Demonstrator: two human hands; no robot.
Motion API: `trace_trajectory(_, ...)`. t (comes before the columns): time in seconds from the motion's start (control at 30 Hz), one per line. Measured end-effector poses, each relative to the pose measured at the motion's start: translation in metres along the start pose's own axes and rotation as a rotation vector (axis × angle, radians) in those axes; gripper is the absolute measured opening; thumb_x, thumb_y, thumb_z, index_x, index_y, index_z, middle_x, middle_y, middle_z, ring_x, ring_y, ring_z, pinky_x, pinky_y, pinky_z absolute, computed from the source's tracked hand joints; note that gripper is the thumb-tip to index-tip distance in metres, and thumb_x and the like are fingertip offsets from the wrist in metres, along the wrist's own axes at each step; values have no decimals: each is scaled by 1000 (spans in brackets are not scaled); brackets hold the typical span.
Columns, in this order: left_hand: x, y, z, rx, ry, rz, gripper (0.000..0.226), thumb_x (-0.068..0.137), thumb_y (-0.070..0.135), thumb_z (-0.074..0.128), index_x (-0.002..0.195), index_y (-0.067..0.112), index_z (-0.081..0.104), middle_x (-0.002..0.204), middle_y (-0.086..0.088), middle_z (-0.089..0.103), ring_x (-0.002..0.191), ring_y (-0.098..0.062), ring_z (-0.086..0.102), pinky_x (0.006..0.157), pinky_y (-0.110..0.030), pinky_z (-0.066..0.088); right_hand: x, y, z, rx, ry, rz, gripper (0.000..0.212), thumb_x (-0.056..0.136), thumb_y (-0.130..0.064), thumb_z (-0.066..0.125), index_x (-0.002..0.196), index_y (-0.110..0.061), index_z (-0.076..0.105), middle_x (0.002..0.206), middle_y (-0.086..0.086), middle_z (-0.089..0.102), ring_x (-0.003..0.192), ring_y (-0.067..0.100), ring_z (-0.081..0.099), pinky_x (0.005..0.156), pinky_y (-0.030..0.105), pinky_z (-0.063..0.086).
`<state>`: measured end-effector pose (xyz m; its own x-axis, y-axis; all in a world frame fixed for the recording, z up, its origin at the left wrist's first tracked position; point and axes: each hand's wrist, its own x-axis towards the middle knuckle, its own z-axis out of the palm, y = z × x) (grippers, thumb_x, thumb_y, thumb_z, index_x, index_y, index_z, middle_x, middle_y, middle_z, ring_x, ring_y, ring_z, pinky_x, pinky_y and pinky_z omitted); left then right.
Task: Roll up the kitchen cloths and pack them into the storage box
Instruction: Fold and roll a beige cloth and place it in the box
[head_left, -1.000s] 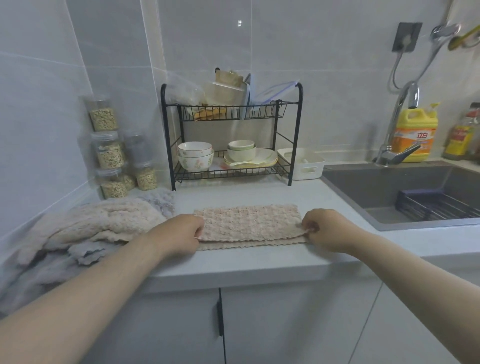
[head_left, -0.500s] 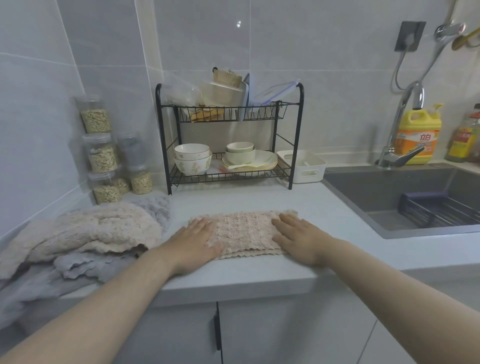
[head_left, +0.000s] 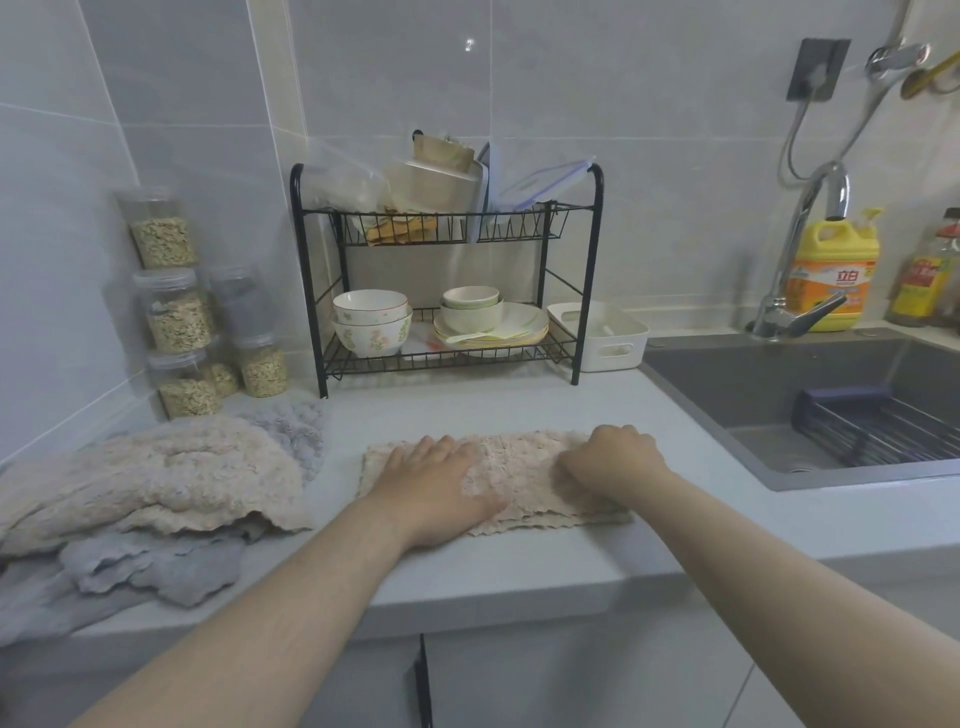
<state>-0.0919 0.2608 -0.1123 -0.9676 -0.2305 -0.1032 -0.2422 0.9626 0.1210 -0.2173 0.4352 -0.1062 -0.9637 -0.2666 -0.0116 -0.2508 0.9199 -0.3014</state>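
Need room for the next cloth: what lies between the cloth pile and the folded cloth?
Head view: only a bare strip of countertop separates the cloth pile from the folded cloth.

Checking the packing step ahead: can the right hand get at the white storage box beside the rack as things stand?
Probably yes. The white storage box stands open-topped right of the rack, and only bare counter lies between it and the right hand, which grips the folded cloth.
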Motion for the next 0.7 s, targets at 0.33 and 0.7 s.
trace_trajectory(0.33,1,12,0,1,69,19,95,77,77,40,152,28,10,162,-3,4,148,-22,2,120,-46,4,-15,-7,-48,740,-125,34,67,85,-11,63,141,-18,27,89,9,55,63,22,53,47,24,39)
trace_trajectory(0.7,1,6,-57,-1416,119,-348,25,73,29,66,88,10,63,95,-16,67,88,-28,65,87,-37,49,-56,-76,-60,896,-354,-409,44,92,-23,57,135,-16,44,121,1,55,80,22,63,77,40,57)
